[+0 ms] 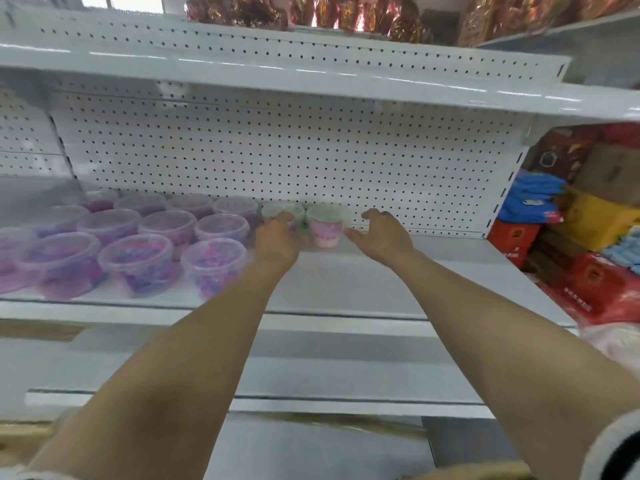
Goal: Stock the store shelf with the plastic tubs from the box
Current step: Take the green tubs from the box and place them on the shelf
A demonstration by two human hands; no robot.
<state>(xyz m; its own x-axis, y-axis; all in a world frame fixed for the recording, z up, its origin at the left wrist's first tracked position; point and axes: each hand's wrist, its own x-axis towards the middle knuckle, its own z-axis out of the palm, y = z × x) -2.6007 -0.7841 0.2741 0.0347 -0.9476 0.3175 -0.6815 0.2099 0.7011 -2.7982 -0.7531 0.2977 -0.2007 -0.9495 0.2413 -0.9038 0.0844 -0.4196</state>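
As I watch this feed from afar, I see the left hand (pixel 277 239) curl its fingers round a pale-lidded tub (pixel 282 210) just left of the pink tub (pixel 325 232), which stands on the shelf (pixel 398 271) with the pegboard (pixel 277 150) close behind it. The right hand (pixel 381 233) hovers just right of the pink tub, fingers spread, holding nothing. Purple tubs (pixel 166 244) sit in rows further left.
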